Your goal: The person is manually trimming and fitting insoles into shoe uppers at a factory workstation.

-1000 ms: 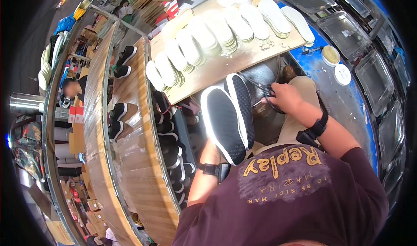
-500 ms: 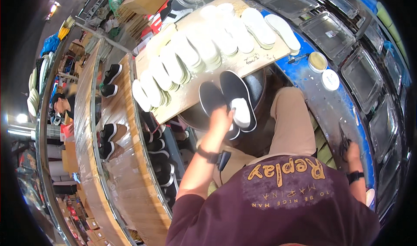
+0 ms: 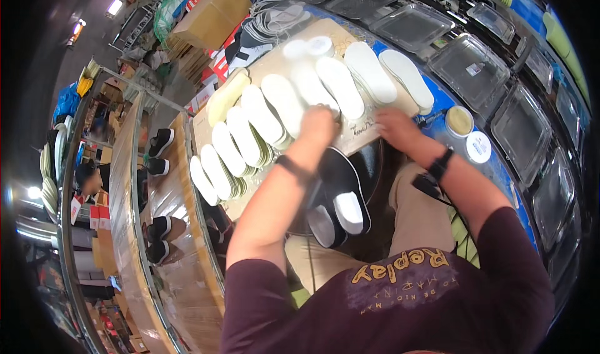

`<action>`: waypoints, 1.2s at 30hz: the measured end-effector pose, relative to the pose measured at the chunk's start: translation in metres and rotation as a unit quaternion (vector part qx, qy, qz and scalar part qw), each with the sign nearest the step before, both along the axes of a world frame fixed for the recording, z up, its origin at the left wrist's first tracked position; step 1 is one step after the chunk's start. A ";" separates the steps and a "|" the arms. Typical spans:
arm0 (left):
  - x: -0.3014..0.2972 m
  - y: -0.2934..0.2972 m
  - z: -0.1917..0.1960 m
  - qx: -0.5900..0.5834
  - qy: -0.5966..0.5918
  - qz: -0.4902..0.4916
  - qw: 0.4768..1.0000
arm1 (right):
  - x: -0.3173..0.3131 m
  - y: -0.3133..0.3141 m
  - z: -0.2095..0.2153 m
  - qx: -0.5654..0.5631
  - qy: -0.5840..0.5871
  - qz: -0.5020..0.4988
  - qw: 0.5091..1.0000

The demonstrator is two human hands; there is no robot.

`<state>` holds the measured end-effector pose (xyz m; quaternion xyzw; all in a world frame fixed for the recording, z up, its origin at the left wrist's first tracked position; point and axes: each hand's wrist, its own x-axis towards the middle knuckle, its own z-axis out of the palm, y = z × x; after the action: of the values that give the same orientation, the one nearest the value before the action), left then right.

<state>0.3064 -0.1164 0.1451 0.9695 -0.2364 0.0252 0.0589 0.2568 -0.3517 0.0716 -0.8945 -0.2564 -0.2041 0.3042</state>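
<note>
At the near edge of a board, my left hand has its fingers closed on the heel end of a white insole, which looks smeared by motion. My right hand is just right of it over the board's corner, its fingers slightly bent and apart, with nothing visible in them. Several stacks of white insoles stand in a row across the board. Below my hands, a pair of black slip-on shoes with white patches inside lies over a dark round basin by my knees.
On the blue bench at right are an open tub, a white lid and a black pen-like tool. Clear plastic trays line the far right. At left, wrapped shelves carry black shoes.
My left hand has let go of the shoes and moved up to the insoles. My right hand has come from the bench at right to the board. The shoes sit lower in view.
</note>
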 end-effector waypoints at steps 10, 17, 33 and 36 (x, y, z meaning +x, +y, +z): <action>0.075 -0.008 -0.039 0.081 0.045 0.044 0.995 | 0.085 0.065 -0.002 -0.268 0.059 -0.053 0.960; 0.023 0.017 0.028 -0.145 -0.338 0.083 0.926 | 0.085 0.067 -0.002 -0.321 0.037 -0.061 0.944; -0.352 0.172 0.100 -0.587 -0.082 0.346 0.727 | -0.172 -0.025 0.155 0.237 0.300 -0.074 0.921; -0.357 0.137 0.083 -0.584 -0.019 0.321 0.745 | -0.190 0.001 0.141 0.211 0.278 -0.029 0.937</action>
<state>-0.0510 0.0208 0.2286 0.7634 0.1485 0.1939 0.5979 0.0665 -0.3505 0.2127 -0.8377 -0.0864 -0.0058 0.5392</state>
